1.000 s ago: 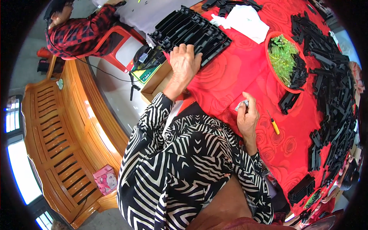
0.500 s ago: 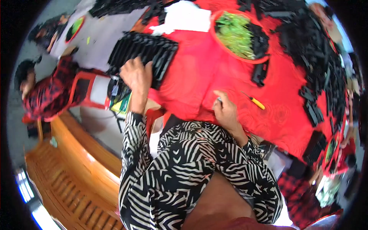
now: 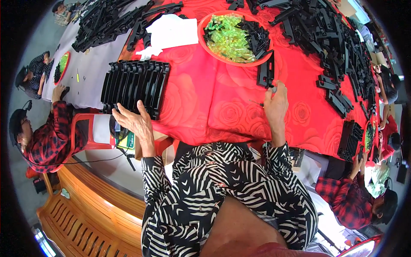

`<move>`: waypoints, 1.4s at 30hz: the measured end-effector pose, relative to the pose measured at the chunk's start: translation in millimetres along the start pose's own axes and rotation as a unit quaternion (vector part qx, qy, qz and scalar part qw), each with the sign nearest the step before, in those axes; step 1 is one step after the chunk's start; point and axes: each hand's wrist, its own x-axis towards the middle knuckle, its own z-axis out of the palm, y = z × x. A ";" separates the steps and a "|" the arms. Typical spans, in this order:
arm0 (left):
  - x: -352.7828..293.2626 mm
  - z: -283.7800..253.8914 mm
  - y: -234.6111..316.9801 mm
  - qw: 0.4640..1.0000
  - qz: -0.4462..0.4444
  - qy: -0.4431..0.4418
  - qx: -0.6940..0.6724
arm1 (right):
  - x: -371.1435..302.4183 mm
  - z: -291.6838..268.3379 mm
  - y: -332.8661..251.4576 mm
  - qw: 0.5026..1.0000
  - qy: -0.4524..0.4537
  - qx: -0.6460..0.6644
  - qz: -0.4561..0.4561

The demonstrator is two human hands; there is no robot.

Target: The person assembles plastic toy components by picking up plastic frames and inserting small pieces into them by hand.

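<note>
While the right hand [image 3: 276,103] is on the near right side of the red basin [image 3: 236,64], a single black slotted plastic part [image 3: 266,70] lies straight beyond its fingertips, at the basin's near right rim. The part's long axis runs away from the person, slanting slightly right, so its near end is at the thumb and forefinger and its far end comes up beside the rim; whether it leans on that rim I cannot tell. The right hand is plainly the nearer one. Its thumb and forefinger are closed around a small silvery object [image 3: 273,89], and I cannot tell whether they pinch the part too. Left of the basin and nearer the person, the left hand [image 3: 135,124] has its fingers spread, gripping nothing, over the near edge of a row of black slotted frames [image 3: 137,85]; contact is unclear. Green translucent pieces [image 3: 229,36] fill much of the basin. Half a second ago the right hand was over the red rose-patterned tablecloth [image 3: 184,94], well apart from the part, and the left hand lay farther onto the row; now the right has reached the part and the left has drawn back.
</note>
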 end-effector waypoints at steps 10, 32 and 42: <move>9.6 15.9 1.5 1.000 0.008 0.008 -0.021 | -3.2 18.6 22.7 0.979 -0.157 -0.098 0.086; -65.0 -21.5 81.1 0.954 0.188 -0.113 -0.204 | 3.4 10.1 65.2 0.976 -0.115 -0.064 0.173; -95.4 -18.1 88.3 0.923 0.229 -0.184 -0.249 | -0.8 -24.5 62.9 0.987 0.058 0.049 0.142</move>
